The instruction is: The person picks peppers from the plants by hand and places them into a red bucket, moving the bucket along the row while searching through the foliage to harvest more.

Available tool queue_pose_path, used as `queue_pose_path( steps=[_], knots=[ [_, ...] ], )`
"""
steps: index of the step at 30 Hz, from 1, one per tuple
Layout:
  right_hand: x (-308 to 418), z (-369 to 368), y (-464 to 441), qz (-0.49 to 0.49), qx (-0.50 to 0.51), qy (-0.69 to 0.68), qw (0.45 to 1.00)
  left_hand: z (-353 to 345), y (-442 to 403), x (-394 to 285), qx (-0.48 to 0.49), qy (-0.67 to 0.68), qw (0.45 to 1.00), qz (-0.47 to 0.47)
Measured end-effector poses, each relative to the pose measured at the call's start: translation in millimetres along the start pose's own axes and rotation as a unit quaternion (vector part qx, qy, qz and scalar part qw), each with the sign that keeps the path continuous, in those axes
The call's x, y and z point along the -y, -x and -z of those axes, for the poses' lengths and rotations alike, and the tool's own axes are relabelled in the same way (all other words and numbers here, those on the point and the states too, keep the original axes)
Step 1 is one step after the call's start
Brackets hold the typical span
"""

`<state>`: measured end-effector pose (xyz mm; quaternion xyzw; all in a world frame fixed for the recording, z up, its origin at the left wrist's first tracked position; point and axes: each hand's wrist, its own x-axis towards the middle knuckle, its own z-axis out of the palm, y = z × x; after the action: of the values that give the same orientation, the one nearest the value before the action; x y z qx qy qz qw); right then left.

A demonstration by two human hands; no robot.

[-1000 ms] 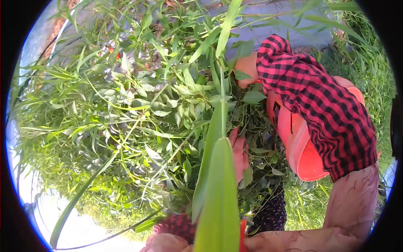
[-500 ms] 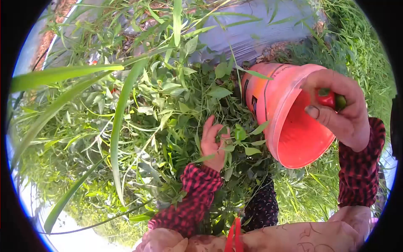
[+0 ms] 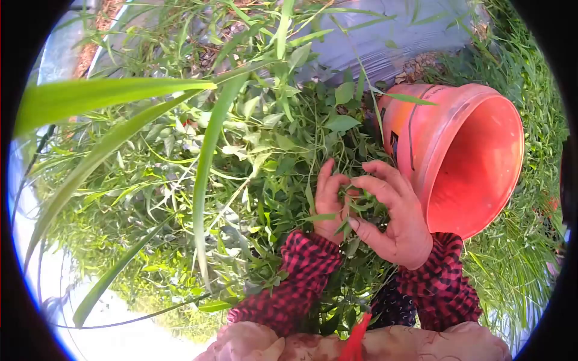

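Observation:
My left hand is closed around a leafy pepper plant stem in the middle of the head view. Close on its right, my right hand reaches in with thumb and fingers curved and apart around the leaves. Nothing shows in its palm. The green pepper near these hands is hidden or cannot be made out among leaves and fingers. Just right of my right hand, a red-orange bucket lies tilted, its mouth facing right. No red pepper is visible in the part of the bucket's inside that shows.
Dense pepper foliage fills the left and middle. Long grass blades cross close to the camera. Grey plastic ground sheet lies at the top, and tall grass grows at the right.
My right hand has moved left from the bucket's mouth to the stem beside my left hand. The red and green peppers it held no longer show. The view has shifted slightly.

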<state>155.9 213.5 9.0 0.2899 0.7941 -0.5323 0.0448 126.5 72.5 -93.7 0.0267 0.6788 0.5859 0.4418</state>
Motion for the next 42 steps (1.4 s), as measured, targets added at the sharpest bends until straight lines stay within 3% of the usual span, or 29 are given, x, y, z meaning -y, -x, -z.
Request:
queue_pose_path(
  steps=[1,3,4,5,8,11,12,13,15,16,17,18,19,20,21,24,26,28,30,32,33,35,36,38,42],
  knots=[
    [-5,-8,1,-0.023,0.027,-0.001,0.999,3,-1,2,-0.012,-0.12,0.992,-0.033],
    [-11,-22,9,-0.096,0.014,-0.086,0.992,1,0,5,-0.016,-0.009,0.999,0.038],
    [-7,-25,11,-0.109,-0.045,-0.092,0.989,2,-1,4,-0.015,-0.076,0.997,0.002],
    [-2,-23,13,-0.104,-0.044,-0.095,0.989,3,-2,3,-0.013,-0.139,0.99,-0.031],
    [4,-16,17,-0.021,-0.112,0.112,0.987,0,-4,4,-0.03,-0.107,0.993,-0.023],
    [-4,-14,24,-0.068,-0.112,0.092,0.987,1,-3,-5,-0.027,-0.111,0.991,-0.063],
    [-4,-14,24,-0.07,-0.119,0.102,0.985,4,-7,-7,-0.042,-0.211,0.969,-0.118],
    [-2,-15,27,-0.071,-0.118,0.1,0.985,2,-6,-10,-0.042,-0.213,0.969,-0.117],
    [1,-16,38,-0.091,-0.05,0.075,0.992,-7,-4,-15,-0.091,-0.064,0.994,0.009],
    [6,-14,42,-0.088,-0.029,0.046,0.995,-1,-7,-11,-0.09,-0.064,0.994,0.012],
    [7,-14,43,-0.092,-0.028,0.047,0.994,10,-11,-7,-0.094,-0.029,0.992,0.073],
    [7,-11,49,-0.071,0.051,-0.063,0.994,17,-17,-13,-0.091,0.011,0.986,0.14],
    [7,-2,62,-0.063,0.123,-0.164,0.977,16,-22,-16,-0.152,0.008,0.973,0.171],
    [11,-4,72,-0.15,0.133,-0.284,0.938,19,-24,-22,-0.133,-0.018,0.987,0.084],
    [12,-17,78,-0.226,0.127,-0.404,0.877,19,-23,-24,-0.137,-0.017,0.985,0.105],
    [-14,-43,86,-0.283,0.078,-0.398,0.869,18,-23,-23,-0.111,-0.122,0.98,0.114],
    [-42,-65,89,-0.261,-0.095,-0.347,0.896,18,-20,-19,-0.099,-0.147,0.974,0.141],
    [-70,-83,85,-0.282,-0.155,-0.353,0.879,17,-20,-8,-0.051,-0.27,0.959,-0.069],
    [-93,-97,76,-0.302,-0.214,-0.358,0.857,20,-22,-2,-0.038,-0.297,0.949,-0.096],
    [-114,-107,59,-0.302,-0.327,-0.37,0.816,26,-24,-1,-0.021,-0.327,0.937,-0.122],
    [-130,-118,54,-0.303,-0.329,-0.37,0.814,26,-23,-1,-0.018,-0.327,0.937,-0.122],
    [-160,-136,41,-0.374,-0.438,-0.441,0.688,28,-24,0,-0.028,-0.322,0.94,-0.112],
    [-162,-131,33,-0.375,-0.438,-0.443,0.686,27,-25,3,-0.036,-0.332,0.931,-0.149],
    [-163,-117,19,-0.444,-0.322,-0.504,0.667,27,-24,0,-0.027,-0.342,0.929,-0.135],
    [-174,-118,13,-0.465,-0.328,-0.527,0.631,28,-23,-4,-0.011,-0.36,0.924,-0.132]
  ],
)
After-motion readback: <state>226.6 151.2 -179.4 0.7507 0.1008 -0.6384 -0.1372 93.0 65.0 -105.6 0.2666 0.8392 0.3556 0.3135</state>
